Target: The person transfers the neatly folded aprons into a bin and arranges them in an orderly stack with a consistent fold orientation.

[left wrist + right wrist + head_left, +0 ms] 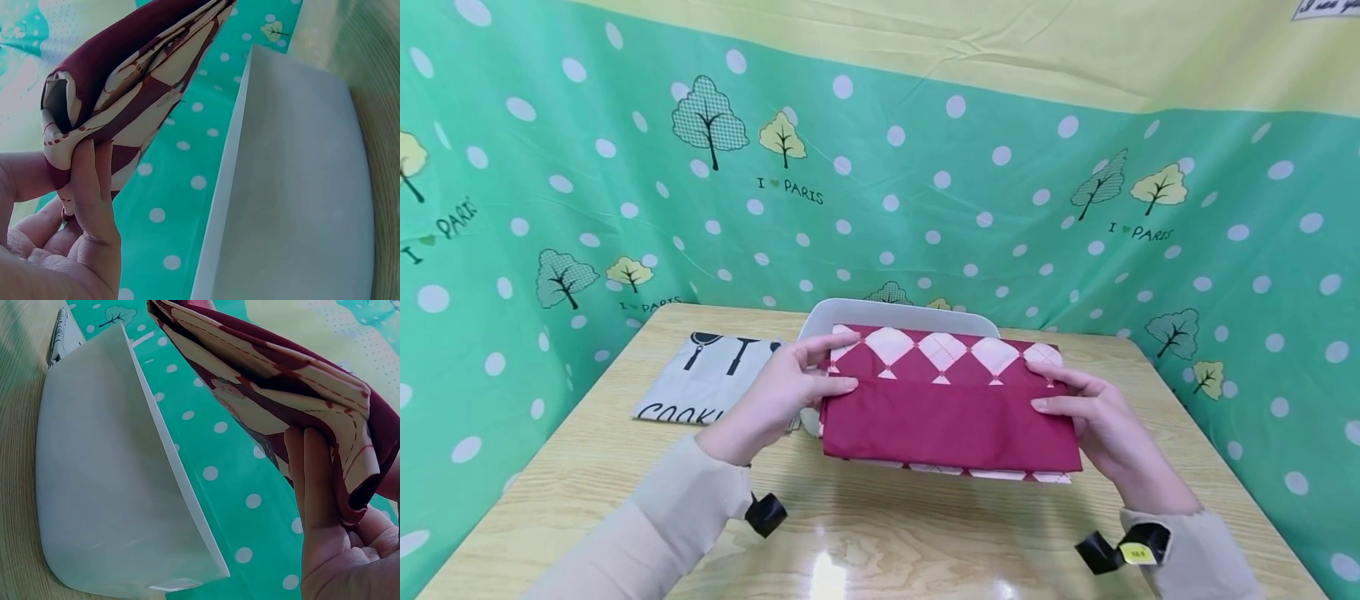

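A folded maroon cloth with a band of pink and white diamonds is held up in front of a white plastic bin. My left hand grips its left end, thumb on the near face and fingers behind. At the opposite end, my right hand pinches it the same way. Both wrist views show the stacked layers of the cloth edge-on, with fingers beneath them. The cloth hides most of the bin in the head view, while its smooth side fills much of the right wrist view.
A folded light-grey cloth with black utensil prints and lettering lies left of the bin. The wooden table reaches back to a green dotted curtain, which also hangs along both sides.
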